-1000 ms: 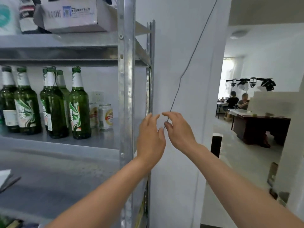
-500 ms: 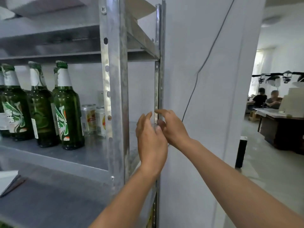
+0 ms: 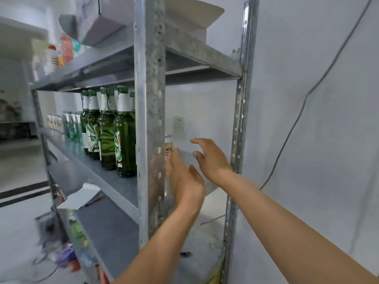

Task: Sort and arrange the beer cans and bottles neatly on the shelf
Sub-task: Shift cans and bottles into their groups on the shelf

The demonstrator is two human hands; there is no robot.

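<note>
**Left hand** [image 3: 185, 180]: nearest item, raised just right of the front post [image 3: 150, 119] of the metal rack. The fingers are straight and loosely spread, holding nothing. The fingertips reach up beside a beer can [image 3: 169, 148]; whether they touch it cannot be told.

**Right hand** [image 3: 213, 160]: just right of the left hand and slightly beyond it, over the right end of the middle shelf [image 3: 114, 181]. The fingers are relaxed and parted, holding nothing. The two hands are near each other but apart.

**Beer can**: red and gold, upright on the middle shelf, mostly hidden behind the front post and the left fingertips.

**Green bottles** [image 3: 123, 136]: several, upright, with white neck labels. They stand in a tight group on the middle shelf, left of the post.

**Green cans** [image 3: 71, 126]: upright, just beyond the bottles along the same shelf.

**Red-and-white cans** [image 3: 53, 123]: at the far left end of the shelf, blurred.

**White paper** [image 3: 80, 196]: lying on the shelf below.

**Cardboard boxes** [image 3: 92, 19]: on the top shelf.

**Wall socket** [image 3: 178, 123]: on the white wall behind the middle shelf.

**Cable** [image 3: 303, 103]: running down the wall at the right.
</note>
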